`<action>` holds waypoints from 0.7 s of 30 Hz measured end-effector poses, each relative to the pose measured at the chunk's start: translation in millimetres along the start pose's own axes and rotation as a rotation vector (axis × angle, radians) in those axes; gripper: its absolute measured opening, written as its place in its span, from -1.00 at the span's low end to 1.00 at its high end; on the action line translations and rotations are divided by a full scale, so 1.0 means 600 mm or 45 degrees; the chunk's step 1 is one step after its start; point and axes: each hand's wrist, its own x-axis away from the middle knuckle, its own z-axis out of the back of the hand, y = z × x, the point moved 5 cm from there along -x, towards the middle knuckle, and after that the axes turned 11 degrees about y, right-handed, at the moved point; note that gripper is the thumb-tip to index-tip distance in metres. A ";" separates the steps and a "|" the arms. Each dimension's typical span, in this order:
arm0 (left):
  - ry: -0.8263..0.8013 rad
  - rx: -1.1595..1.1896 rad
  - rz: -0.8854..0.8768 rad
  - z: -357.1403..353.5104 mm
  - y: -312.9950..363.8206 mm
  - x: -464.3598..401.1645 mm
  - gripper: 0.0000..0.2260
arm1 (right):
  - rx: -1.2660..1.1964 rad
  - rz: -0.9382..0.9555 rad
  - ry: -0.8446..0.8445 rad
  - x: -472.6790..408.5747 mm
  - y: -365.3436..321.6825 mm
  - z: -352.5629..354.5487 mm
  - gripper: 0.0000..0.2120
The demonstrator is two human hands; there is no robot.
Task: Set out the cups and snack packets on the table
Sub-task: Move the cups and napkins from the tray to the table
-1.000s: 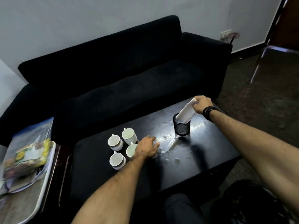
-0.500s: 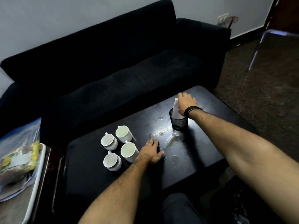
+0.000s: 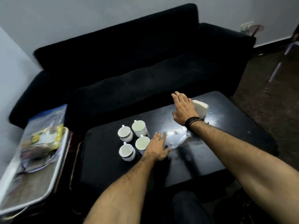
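You have four white cups [image 3: 133, 139] standing upright, clustered at the left of the black table [image 3: 226, 143]; the snack packets [image 3: 45, 139] lie bagged on a tray left of it.

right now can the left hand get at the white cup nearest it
Probably yes: the left hand lies flat on the black table right beside that white ceramic cup, with nothing between them.

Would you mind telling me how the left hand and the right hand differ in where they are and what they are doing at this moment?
The left hand lies near the table's middle beside the four white cups; the right hand reaches further, towards the sofa side. The left hand has nothing behind it; the right hand covers a white folded stack. Only the right wrist wears a dark band. Both have straight, spread fingers and grip nothing.
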 end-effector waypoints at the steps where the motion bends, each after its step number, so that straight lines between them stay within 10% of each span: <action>1: 0.054 0.014 0.017 0.021 -0.012 0.009 -0.34 | -0.043 0.050 -0.010 -0.001 -0.034 -0.002 -0.27; 21: 0.339 0.093 0.421 0.181 -0.307 0.243 -0.42 | -0.111 0.195 -0.488 0.135 -0.398 -0.072 -0.54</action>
